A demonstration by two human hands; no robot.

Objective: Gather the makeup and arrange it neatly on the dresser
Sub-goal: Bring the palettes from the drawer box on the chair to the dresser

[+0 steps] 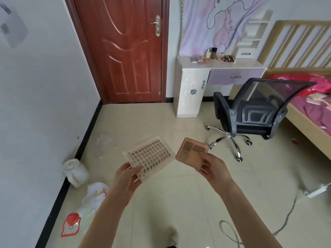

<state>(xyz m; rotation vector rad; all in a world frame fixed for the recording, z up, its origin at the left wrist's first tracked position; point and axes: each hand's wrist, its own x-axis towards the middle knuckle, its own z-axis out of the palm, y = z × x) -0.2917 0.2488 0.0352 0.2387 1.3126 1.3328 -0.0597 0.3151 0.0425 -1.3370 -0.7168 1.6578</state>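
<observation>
The person stands in the middle of the room with makeup in both hands, so I think this is the carrying step: two things are picked up and not yet put down.

The left hand (128,178) holds a clear flat case (149,157) with many small dark pieces in rows. It may be a box of fake nails or lashes; I cannot tell which. The thumb lies on top near the case's close corner and the other fingers curl under it.

The right hand (214,170) pinches a small brown eyeshadow palette (192,152) at its near right edge. The thumb is on top and the fingers are underneath. The palette tips a little, with its dark squares facing up.

Both arms reach forward, elbows bent, with the two things side by side and just apart.

The dresser (213,68) is far off, against the far wall. More makeup (213,57) already sits on its worktop in a loose row. A black office chair (254,111) stands in front of it, a bit to the right.

Next, the person needs to walk over, go past the chair, and set both things flat beside the row. More small things lie on the bed (304,111) at the far right; they are too blurry to name.
</observation>
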